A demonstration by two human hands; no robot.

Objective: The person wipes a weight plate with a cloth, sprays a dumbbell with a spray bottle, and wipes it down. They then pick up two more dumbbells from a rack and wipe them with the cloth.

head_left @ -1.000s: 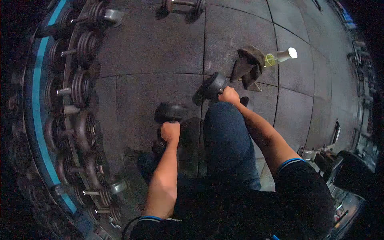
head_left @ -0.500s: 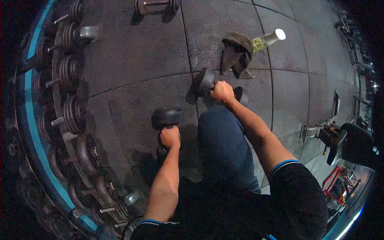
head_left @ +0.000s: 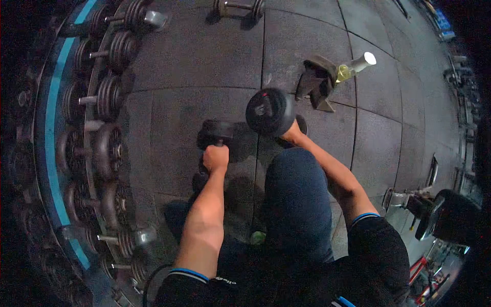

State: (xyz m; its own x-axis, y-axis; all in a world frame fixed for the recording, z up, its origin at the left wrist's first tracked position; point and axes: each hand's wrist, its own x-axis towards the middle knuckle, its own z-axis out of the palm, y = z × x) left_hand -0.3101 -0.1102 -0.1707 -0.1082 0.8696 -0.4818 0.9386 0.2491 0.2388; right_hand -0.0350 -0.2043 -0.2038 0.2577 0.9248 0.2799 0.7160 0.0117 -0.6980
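My left hand (head_left: 216, 158) is closed round the handle of a black dumbbell (head_left: 216, 132), whose far end shows beyond my fingers. To the right, my right hand (head_left: 292, 134) grips a second black dumbbell (head_left: 270, 111). This one is tilted, its round end face turned up toward the camera and covering part of my fingers. My bent knee (head_left: 296, 171) in dark trousers lies between my forearms, just below the right hand.
On the left stands a rack (head_left: 97, 153) full of dumbbells. Another dumbbell (head_left: 239, 6) lies on the floor ahead. A dark cloth item (head_left: 316, 82) rests beside a bottle (head_left: 357, 66) with a white cap. Gym equipment (head_left: 445, 215) is at the right.
The right dumbbell has come up and tipped, its end face now toward the camera. The left hand stays on its dumbbell. The whole view has shifted with the head.
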